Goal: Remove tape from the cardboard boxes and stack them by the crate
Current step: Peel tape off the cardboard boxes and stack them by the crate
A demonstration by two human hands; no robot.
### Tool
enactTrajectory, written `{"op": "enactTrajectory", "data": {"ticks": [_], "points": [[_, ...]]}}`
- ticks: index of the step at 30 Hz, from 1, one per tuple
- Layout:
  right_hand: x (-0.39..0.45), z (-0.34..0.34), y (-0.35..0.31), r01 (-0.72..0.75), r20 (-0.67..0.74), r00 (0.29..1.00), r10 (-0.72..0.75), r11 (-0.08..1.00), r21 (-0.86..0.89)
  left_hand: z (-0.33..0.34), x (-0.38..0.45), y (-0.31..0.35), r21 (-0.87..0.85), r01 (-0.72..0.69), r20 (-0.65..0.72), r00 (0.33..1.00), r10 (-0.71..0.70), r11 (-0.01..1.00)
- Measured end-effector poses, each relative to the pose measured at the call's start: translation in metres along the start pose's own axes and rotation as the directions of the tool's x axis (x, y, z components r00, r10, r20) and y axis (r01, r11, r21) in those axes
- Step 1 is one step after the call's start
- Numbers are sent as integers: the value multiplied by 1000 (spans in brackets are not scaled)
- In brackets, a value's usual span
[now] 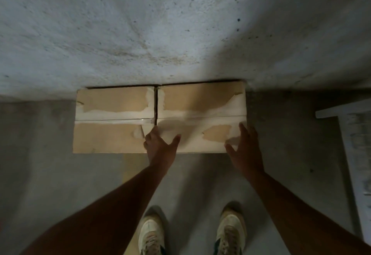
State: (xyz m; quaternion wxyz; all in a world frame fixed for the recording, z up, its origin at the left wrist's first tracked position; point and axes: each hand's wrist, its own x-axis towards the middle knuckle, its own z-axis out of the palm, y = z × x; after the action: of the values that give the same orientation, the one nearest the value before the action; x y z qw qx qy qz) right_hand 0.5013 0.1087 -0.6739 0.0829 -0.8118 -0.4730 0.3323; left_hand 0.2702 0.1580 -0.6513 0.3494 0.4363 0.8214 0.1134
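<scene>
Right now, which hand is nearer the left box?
Left. The left hand is at the gap beside the left box; the right hand is at the right box's far edge.

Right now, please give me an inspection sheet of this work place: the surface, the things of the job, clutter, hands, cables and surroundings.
Surface: grey concrete floor, dimly lit.
Job's things: left box and right box side by side against the wall; torn pale patches on both tops; clear tape along the left box seam.
Clutter: nothing seen.
Hands: left hand over the near edge where the boxes meet, right hand at the right box's near right corner; both with spread fingers, holding nothing.
Cables: nothing seen.
Surroundings: pale frame at right; two shoes below.
</scene>
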Motion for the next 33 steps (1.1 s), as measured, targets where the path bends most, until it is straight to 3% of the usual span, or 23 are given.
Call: {"op": "enactTrajectory", "data": {"ticks": [8, 14, 20, 25, 28, 33], "points": [[2, -14, 4, -116, -53, 991, 126, 979, 166, -3, -6, -2, -30, 51, 194, 980, -44, 998], [-24, -64, -17, -108, -177, 974, 142, 975, 192, -46, -40, 40, -362, 44, 220, 975, 39, 931], [-74, -157, -53, -39, -294, 948, 125, 958, 283, -127, -94, 91, -452, -34, 175, 977, 125, 892], [-131, -244, -95, 103, -400, 914, 70, 913, 395, -206, -157, 149, -548, -99, 146, 966, 212, 831], [-171, -304, -123, 136, -514, 856, 59, 933, 333, -261, -202, 186, -556, -155, 117, 958, 262, 816], [-237, -407, -175, 199, -583, 811, 37, 921, 335, -350, -269, 245, -591, -234, 89, 932, 351, 772]]}}
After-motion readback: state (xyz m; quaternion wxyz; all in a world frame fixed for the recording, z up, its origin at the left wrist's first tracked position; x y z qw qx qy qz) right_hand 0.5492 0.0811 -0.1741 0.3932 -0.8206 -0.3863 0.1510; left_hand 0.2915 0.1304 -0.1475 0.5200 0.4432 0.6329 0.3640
